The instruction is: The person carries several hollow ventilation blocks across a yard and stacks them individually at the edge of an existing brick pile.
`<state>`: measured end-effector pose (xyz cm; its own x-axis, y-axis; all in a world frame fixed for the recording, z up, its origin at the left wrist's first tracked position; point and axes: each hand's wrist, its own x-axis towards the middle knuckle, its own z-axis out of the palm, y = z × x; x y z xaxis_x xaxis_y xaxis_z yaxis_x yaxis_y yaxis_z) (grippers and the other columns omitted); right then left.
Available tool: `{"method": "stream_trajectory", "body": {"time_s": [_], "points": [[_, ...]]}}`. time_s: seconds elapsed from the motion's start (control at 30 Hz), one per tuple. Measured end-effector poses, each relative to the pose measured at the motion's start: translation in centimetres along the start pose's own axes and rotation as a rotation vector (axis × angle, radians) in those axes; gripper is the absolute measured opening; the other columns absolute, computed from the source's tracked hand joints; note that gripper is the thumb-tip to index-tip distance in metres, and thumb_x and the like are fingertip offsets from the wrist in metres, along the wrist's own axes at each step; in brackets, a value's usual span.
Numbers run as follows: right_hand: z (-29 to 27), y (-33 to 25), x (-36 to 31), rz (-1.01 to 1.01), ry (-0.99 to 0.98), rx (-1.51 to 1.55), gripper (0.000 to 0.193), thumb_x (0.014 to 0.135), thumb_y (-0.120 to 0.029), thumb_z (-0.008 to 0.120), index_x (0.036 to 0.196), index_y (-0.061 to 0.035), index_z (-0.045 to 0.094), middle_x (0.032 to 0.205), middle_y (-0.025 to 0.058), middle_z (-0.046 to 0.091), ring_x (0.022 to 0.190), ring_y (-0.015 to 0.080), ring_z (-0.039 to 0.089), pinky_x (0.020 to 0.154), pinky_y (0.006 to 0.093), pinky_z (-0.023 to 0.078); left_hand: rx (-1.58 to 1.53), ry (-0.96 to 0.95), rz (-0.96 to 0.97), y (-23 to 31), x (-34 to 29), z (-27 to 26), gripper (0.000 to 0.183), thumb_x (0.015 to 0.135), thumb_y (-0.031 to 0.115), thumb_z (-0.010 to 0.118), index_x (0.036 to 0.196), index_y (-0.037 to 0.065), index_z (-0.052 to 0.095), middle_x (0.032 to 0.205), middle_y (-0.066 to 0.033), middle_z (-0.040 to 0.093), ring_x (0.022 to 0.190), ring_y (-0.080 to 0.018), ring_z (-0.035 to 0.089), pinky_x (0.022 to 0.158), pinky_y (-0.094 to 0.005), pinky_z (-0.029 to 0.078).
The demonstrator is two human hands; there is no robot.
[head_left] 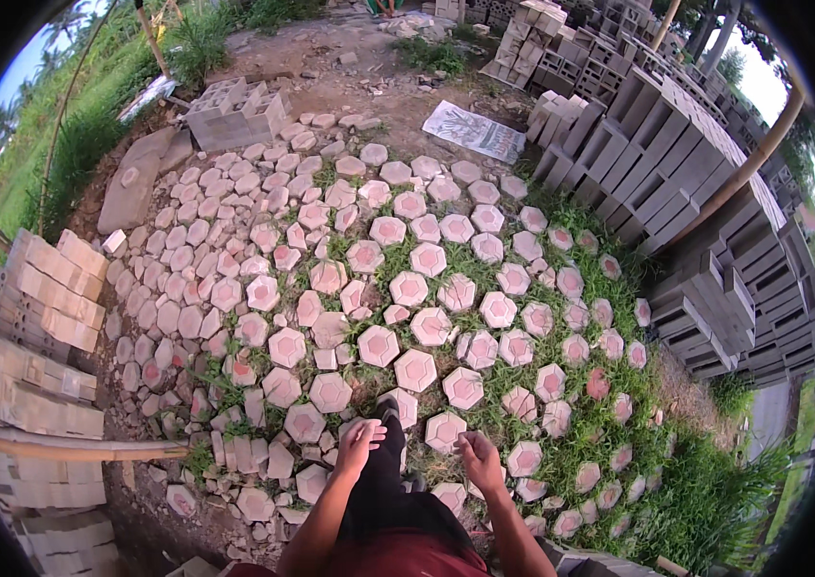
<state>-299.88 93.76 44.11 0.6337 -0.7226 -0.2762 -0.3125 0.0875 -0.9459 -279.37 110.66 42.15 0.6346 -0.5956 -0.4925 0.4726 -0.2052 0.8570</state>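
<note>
I look down at my own legs in dark trousers [390, 481] standing on hexagonal paving blocks. My left hand [357, 444] hangs in front of me with fingers apart and holds nothing. My right hand [480, 459] is loosely curled at my side and I see nothing in it. The nearest hexagonal paving block [444, 431] lies between the two hands, pale with a pink centre. Neither hand touches a block.
Several hexagonal pavers [379, 344] lie spread over grass ahead. Stacks of grey concrete blocks [677, 163] line the right side, more pale blocks [42, 298] stack at the left. A bamboo pole [80, 448] lies at lower left. A printed sheet [475, 131] lies on the dirt.
</note>
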Motion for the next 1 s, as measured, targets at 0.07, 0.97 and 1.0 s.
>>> {"method": "stream_trajectory", "body": {"time_s": [0.07,0.97,1.0], "points": [[0.6,-3.7,3.6,-0.022,-0.029,0.044,0.028,0.095,-0.024,0.053,0.099,0.0045,0.056,0.085,0.0053,0.062,0.076,0.0111,0.058,0.068,0.0257,0.047,-0.070,0.035,-0.025,1.6,1.7,-0.5,0.034,0.093,0.033,0.052,0.108,0.003,0.060,0.098,-0.0098,0.066,0.085,-0.0152,0.063,0.072,-0.0277,0.050],[9.7,-21.6,57.6,-0.460,-0.516,-0.425,0.018,0.086,-0.014,0.054,0.091,0.0023,0.062,0.069,0.0131,0.062,0.064,0.0190,0.061,0.060,0.0319,0.047,0.468,0.271,0.453,29.4,37.6,1.1,0.029,0.090,0.023,0.057,0.106,-0.001,0.058,0.096,-0.0207,0.065,0.092,-0.0301,0.065,0.078,-0.0353,0.050],[10.4,-23.3,60.1,-0.483,-0.574,-0.472,0.019,0.086,-0.015,0.055,0.090,0.0023,0.062,0.069,0.0130,0.062,0.064,0.0187,0.061,0.060,0.0319,0.047,0.478,0.318,0.428,29.4,39.5,0.8,0.030,0.090,0.024,0.056,0.106,-0.002,0.058,0.096,-0.0211,0.065,0.092,-0.0298,0.065,0.077,-0.0352,0.050]]}}
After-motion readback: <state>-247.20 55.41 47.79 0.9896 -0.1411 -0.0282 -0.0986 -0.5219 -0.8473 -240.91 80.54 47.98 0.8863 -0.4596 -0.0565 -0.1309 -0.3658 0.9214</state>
